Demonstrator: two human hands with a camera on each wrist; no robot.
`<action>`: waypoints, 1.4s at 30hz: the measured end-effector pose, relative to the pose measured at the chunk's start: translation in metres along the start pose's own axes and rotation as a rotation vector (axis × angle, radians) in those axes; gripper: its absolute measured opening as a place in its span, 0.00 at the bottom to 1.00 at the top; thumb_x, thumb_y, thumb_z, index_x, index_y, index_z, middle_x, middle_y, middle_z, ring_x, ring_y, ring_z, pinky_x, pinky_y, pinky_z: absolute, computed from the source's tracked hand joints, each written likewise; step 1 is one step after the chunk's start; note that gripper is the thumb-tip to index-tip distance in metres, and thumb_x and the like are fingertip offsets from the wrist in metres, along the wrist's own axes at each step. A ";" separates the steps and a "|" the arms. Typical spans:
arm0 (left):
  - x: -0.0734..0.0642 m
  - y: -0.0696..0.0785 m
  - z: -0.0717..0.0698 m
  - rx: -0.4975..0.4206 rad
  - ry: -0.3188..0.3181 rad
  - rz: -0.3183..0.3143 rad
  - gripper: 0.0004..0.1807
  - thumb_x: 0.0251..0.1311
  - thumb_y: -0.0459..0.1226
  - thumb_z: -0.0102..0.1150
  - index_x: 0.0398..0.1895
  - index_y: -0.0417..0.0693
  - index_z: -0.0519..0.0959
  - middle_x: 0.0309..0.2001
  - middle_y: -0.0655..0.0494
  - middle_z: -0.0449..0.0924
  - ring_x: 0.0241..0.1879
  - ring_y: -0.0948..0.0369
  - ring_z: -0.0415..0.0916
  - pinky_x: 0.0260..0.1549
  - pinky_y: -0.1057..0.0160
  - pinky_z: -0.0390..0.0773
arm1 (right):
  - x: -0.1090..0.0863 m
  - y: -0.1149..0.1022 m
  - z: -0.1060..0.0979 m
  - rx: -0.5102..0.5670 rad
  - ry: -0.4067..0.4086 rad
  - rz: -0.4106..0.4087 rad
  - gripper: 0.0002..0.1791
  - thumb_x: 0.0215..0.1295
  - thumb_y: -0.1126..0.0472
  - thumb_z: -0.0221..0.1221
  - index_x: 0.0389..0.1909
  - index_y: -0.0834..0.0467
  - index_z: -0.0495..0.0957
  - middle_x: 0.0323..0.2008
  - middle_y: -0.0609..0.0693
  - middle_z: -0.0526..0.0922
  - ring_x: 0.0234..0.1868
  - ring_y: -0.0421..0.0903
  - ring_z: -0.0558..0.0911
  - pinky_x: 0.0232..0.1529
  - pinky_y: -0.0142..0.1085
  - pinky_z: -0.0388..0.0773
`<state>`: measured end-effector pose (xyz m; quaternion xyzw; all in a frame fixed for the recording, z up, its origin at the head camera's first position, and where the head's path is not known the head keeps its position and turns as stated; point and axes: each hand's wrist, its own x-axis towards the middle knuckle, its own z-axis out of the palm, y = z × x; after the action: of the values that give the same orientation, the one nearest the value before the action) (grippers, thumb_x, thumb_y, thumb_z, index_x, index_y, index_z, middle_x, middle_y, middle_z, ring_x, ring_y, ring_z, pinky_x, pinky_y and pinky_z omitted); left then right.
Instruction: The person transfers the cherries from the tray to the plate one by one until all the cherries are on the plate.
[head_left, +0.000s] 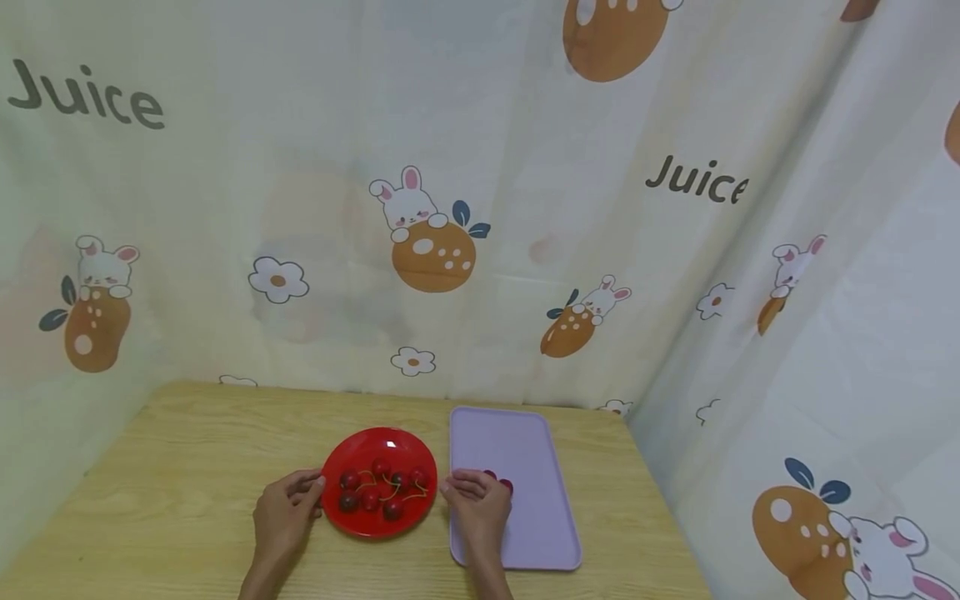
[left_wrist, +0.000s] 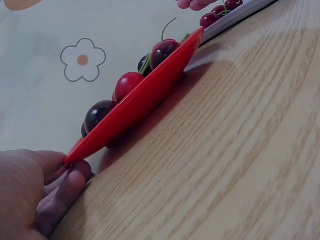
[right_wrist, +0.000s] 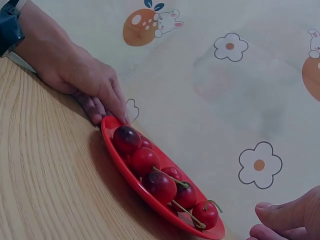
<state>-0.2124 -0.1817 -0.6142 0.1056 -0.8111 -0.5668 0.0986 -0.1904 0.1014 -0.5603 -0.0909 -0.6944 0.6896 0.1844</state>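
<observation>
A round red plate (head_left: 348,524) on the table carries several dark red cherries (head_left: 370,498), some with green stems. At its left rim my left hand (head_left: 285,510) pinches the edge, the thumb above and fingers below in the left wrist view. Close to the plate's right side, my right hand (head_left: 480,504) hovers over the left part of a lilac tray (head_left: 525,442). Its thumb (right_wrist: 280,215) and fingers hold nothing and are apart from the plate. A few cherries (left_wrist: 210,20) lie on the tray, partly hidden behind the right hand in the head view.
The wooden table (head_left: 217,442) has a light grain and meets a printed curtain (head_left: 337,208) along its back and sides. The tray stands just right of the plate, a narrow strip of wood between them.
</observation>
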 end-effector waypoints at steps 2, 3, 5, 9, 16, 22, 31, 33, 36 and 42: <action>0.000 0.000 0.001 0.002 -0.004 -0.005 0.16 0.77 0.35 0.64 0.60 0.35 0.86 0.52 0.34 0.90 0.27 0.63 0.87 0.26 0.69 0.86 | 0.000 0.001 -0.002 0.005 0.011 0.011 0.15 0.53 0.78 0.76 0.43 0.75 0.87 0.37 0.69 0.92 0.37 0.54 0.94 0.36 0.26 0.88; -0.001 0.001 0.001 0.003 -0.007 -0.006 0.16 0.77 0.35 0.64 0.61 0.35 0.85 0.52 0.33 0.90 0.27 0.63 0.87 0.25 0.69 0.86 | 0.000 0.001 -0.003 0.001 0.017 0.013 0.15 0.53 0.78 0.76 0.43 0.75 0.87 0.37 0.69 0.92 0.37 0.53 0.94 0.36 0.26 0.88; 0.000 0.001 0.001 0.002 -0.014 -0.005 0.16 0.77 0.35 0.64 0.61 0.34 0.85 0.52 0.33 0.90 0.27 0.63 0.87 0.25 0.69 0.86 | 0.000 0.001 -0.005 -0.004 0.031 0.003 0.15 0.52 0.78 0.76 0.42 0.75 0.87 0.36 0.69 0.92 0.36 0.53 0.94 0.35 0.26 0.88; 0.001 0.001 0.001 0.004 -0.020 -0.001 0.16 0.78 0.35 0.64 0.61 0.34 0.85 0.52 0.34 0.90 0.27 0.63 0.87 0.25 0.69 0.86 | 0.002 0.003 -0.010 -0.036 0.055 -0.024 0.14 0.52 0.77 0.77 0.40 0.74 0.89 0.35 0.69 0.92 0.35 0.51 0.94 0.34 0.24 0.87; 0.000 0.000 0.001 0.019 -0.008 -0.005 0.16 0.78 0.35 0.64 0.61 0.36 0.86 0.52 0.35 0.91 0.27 0.64 0.87 0.25 0.69 0.85 | 0.008 0.004 -0.020 -0.031 0.081 -0.043 0.13 0.54 0.75 0.78 0.41 0.71 0.90 0.37 0.66 0.93 0.36 0.50 0.94 0.35 0.24 0.86; -0.001 0.000 0.001 0.024 0.000 0.007 0.15 0.77 0.36 0.64 0.60 0.36 0.86 0.52 0.35 0.91 0.26 0.65 0.87 0.25 0.69 0.85 | 0.011 0.003 -0.032 0.020 0.086 -0.061 0.16 0.54 0.78 0.77 0.44 0.76 0.87 0.40 0.70 0.92 0.38 0.51 0.95 0.38 0.27 0.89; -0.002 -0.001 0.002 0.024 0.006 -0.002 0.16 0.77 0.36 0.64 0.60 0.36 0.86 0.52 0.35 0.91 0.26 0.64 0.86 0.25 0.70 0.85 | 0.016 0.007 -0.047 0.044 0.094 -0.046 0.17 0.53 0.80 0.76 0.45 0.76 0.87 0.42 0.73 0.91 0.37 0.45 0.94 0.40 0.29 0.91; -0.002 -0.002 0.002 0.025 0.001 -0.003 0.16 0.77 0.36 0.64 0.61 0.36 0.86 0.52 0.35 0.91 0.26 0.64 0.86 0.25 0.69 0.85 | 0.017 0.008 -0.050 0.035 0.104 -0.044 0.18 0.52 0.80 0.77 0.46 0.76 0.87 0.42 0.73 0.91 0.38 0.48 0.95 0.42 0.29 0.90; -0.002 -0.001 0.001 0.025 -0.007 0.002 0.16 0.77 0.36 0.64 0.61 0.35 0.85 0.52 0.34 0.91 0.26 0.64 0.86 0.25 0.69 0.85 | 0.017 0.008 -0.055 0.015 0.115 -0.042 0.20 0.51 0.79 0.78 0.47 0.75 0.87 0.43 0.72 0.91 0.41 0.55 0.95 0.42 0.29 0.90; -0.001 -0.001 0.001 0.025 -0.006 0.008 0.16 0.78 0.36 0.63 0.61 0.36 0.85 0.53 0.34 0.90 0.27 0.65 0.87 0.26 0.70 0.86 | 0.020 0.010 -0.064 -0.024 0.136 -0.050 0.24 0.49 0.78 0.79 0.49 0.74 0.87 0.45 0.70 0.92 0.43 0.58 0.95 0.42 0.28 0.90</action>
<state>-0.2117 -0.1811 -0.6151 0.1017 -0.8189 -0.5564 0.0970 -0.1852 0.1681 -0.5686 -0.1225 -0.6906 0.6686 0.2472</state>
